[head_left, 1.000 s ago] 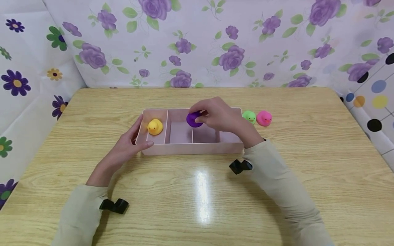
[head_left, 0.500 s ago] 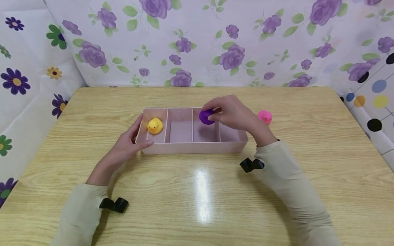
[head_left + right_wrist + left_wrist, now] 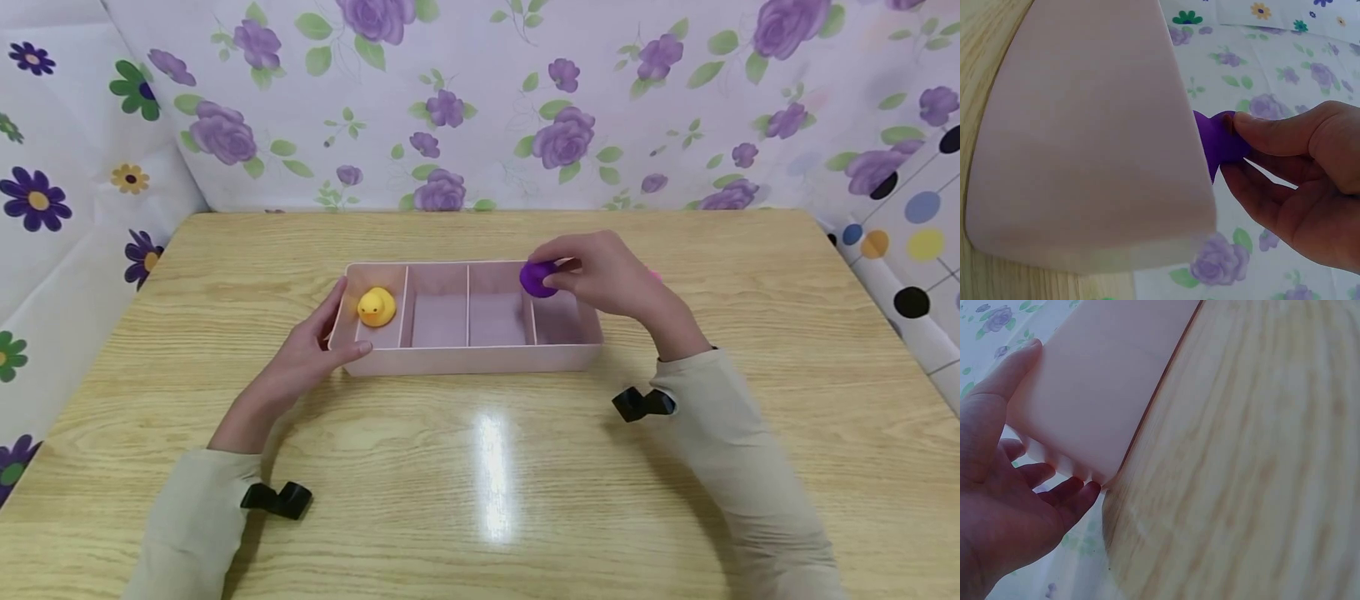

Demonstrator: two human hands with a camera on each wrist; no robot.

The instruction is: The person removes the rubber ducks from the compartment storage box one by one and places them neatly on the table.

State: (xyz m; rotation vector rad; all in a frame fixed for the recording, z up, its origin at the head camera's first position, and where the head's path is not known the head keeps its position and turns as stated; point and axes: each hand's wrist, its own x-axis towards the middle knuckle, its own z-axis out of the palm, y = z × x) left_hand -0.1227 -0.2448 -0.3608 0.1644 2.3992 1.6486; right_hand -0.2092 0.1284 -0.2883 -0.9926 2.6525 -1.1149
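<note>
A pale pink box (image 3: pixel 465 359) with a row of compartments lies lengthwise on the table. At its left end my left hand (image 3: pixel 311 342) holds it, thumb on the front wall and fingers against the end wall, as the left wrist view shows. In the leftmost compartment sits a yellow rubber duck (image 3: pixel 377 308). My right hand (image 3: pixel 600 271) pinches a purple rubber duck (image 3: pixel 536 280) between thumb and fingers, over the divider beside the rightmost compartment. From the right wrist, the purple duck (image 3: pixel 1213 140) shows above the box's rim, partly hidden behind the wall.
Just a sliver of a pink duck (image 3: pixel 656 275) shows past my right hand, on the table right of the box. The wooden table (image 3: pixel 420 467) runs back to a flowered cloth (image 3: pixel 502 100). Black bands with small mounts circle both sleeves.
My right hand has carried the purple duck rightward along the box, from the middle divider to the right one. It now covers the green duck and most of the pink one. My left hand stays put.
</note>
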